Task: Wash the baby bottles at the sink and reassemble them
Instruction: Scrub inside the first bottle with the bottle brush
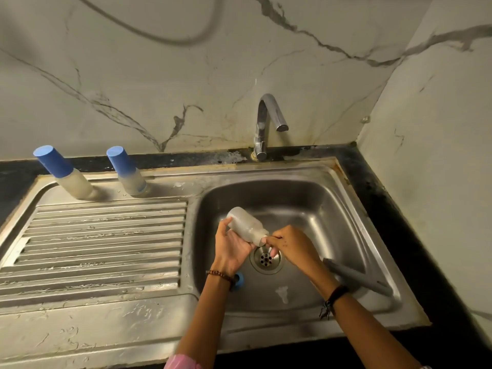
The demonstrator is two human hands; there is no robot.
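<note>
- Tilting over the basin, a clear, uncapped baby bottle (246, 225) lies in the left hand (232, 249), its base up toward ten o'clock and its open neck down toward four o'clock, right above the drain (265, 259).
- The left hand cups the bottle from below, thumb up along its near side, fingers wrapped loosely round the body.
- The right hand (291, 246) comes in from four o'clock; its fingertips are pinched together at the bottle's mouth, touching the rim. Whether they hold something small there I cannot tell.
- The stainless sink (343, 187) fills the right half of the view, with the chrome tap (266, 123) at twelve o'clock of the basin.
- A grey handled tool (356, 278) leans in the basin at four o'clock, behind the right forearm.
- A blue ring (239, 278) peeps out by the left wrist at the basin's eight o'clock edge.
- A pale, clear piece (282, 293) lies on the basin floor at six o'clock of the drain.
- Two capped bottles stand at the back of the ridged drainboard (106, 243), toward ten o'clock: the far bottle (62, 173) and the nearer bottle (126, 170), each with a blue cap.
</note>
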